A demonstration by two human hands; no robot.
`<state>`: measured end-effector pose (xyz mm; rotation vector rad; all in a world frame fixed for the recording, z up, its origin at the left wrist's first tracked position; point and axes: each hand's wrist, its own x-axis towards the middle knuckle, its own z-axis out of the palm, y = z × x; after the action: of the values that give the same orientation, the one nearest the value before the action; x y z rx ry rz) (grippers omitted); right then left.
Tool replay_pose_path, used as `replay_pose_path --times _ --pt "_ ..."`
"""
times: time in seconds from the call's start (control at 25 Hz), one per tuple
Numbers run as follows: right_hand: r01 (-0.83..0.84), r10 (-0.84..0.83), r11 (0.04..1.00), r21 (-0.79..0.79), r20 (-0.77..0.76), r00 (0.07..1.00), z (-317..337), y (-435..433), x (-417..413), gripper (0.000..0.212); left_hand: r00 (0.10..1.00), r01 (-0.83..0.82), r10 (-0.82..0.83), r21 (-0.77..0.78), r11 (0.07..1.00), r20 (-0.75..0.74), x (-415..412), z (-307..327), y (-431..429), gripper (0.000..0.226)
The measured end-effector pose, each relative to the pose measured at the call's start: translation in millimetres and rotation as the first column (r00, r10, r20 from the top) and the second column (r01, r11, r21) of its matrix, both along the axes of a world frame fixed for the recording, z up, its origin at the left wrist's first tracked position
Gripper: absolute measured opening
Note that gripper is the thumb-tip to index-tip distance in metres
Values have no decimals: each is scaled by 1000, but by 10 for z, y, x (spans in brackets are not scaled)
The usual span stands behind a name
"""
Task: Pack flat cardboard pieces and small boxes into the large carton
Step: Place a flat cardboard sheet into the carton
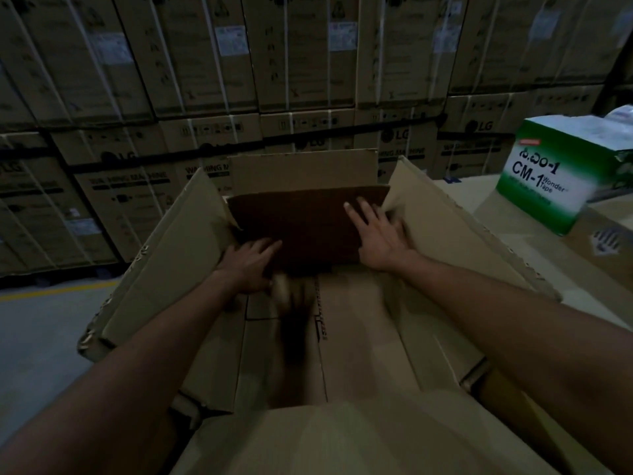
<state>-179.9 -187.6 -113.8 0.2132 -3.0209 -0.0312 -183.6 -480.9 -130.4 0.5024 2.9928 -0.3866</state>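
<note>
Inside the open carton [445, 234]: left hand [248, 265] and right hand [378, 234], fingers spread, flat on a dark cardboard sheet [301, 221] against the far wall (green tape box [551, 180] well right).

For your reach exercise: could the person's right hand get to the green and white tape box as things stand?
Probably yes: the right hand lies flat inside the large carton, and only its raised side flap stands before the tape box.

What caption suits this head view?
Both hands, left hand and right hand, press dark cardboard inside the large carton.
</note>
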Motion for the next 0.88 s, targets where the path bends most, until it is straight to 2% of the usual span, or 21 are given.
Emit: replay_pose_path --times 0.12,0.28,0.4,0.52,0.64,0.72,0.88 --pt "44 -47 997 64 50 998 193 34 -380 108 988 -99 109 91 991 -111 -331 174 -94 99" --pt "105 -141 976 191 183 973 85 144 -788 98 955 -221 220 14 975 -198 -672 254 -220 87" --pt "92 -149 936 340 147 978 -191 230 -969 99 953 -221 187 -128 967 -237 -815 202 -226 76" --pt "107 -173 885 452 107 979 -383 180 -1053 99 959 -204 152 -209 957 -238 -896 126 -206 76" --pt "139 -190 793 593 24 981 -454 153 -1043 93 968 -201 142 -302 932 -206 -934 58 -193 78" --pt "104 -124 776 622 -10 992 -461 189 -1038 96 971 -195 131 -346 918 -201 -937 34 -164 82" --pt "75 -55 823 563 -53 997 -465 250 -1002 92 973 -173 98 -385 906 -208 -949 14 -107 89"
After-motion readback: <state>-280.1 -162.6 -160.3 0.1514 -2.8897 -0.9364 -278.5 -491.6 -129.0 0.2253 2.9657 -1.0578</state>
